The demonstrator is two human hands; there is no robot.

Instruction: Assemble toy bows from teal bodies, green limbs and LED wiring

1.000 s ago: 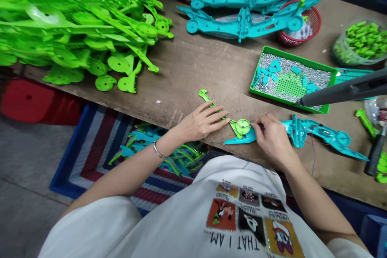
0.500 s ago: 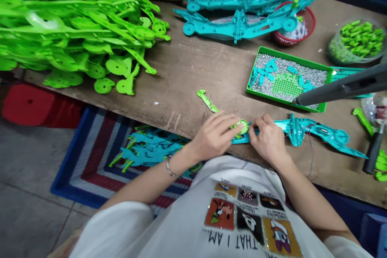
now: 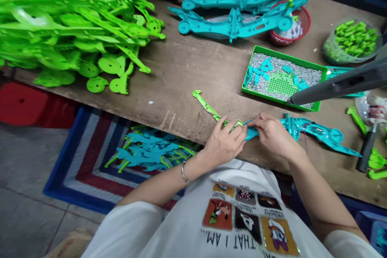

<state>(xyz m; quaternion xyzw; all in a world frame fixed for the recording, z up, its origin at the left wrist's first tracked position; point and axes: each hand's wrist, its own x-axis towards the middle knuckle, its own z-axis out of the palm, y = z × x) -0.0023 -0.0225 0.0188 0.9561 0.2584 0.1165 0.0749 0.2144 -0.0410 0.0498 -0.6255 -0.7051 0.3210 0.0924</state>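
My left hand (image 3: 225, 142) and my right hand (image 3: 273, 136) meet at the table's near edge. Both are closed on the joint where a thin green plastic arm (image 3: 206, 105) meets a long teal plastic frame (image 3: 314, 134). The left fingers pinch the green arm's round end; the right fingers grip the teal frame's pointed tip. The green arm sticks out to the upper left and the teal frame stretches right along the wooden table (image 3: 187, 68). The joint itself is mostly hidden by my fingers.
A big heap of green arms (image 3: 69, 24) fills the far left. Finished teal frames (image 3: 236, 12) lie at the back by a red basket (image 3: 298, 24). A green tray of screws (image 3: 281, 78), a tub of green bits (image 3: 350, 40), a hanging grey tool (image 3: 338, 82) and a hammer (image 3: 365, 149) sit right. Below lies a bin of parts (image 3: 151, 149).
My left hand slid right along the green arm from lying flat on it to pinching its round end. The two hands closed together and lifted the joint slightly at the table edge.
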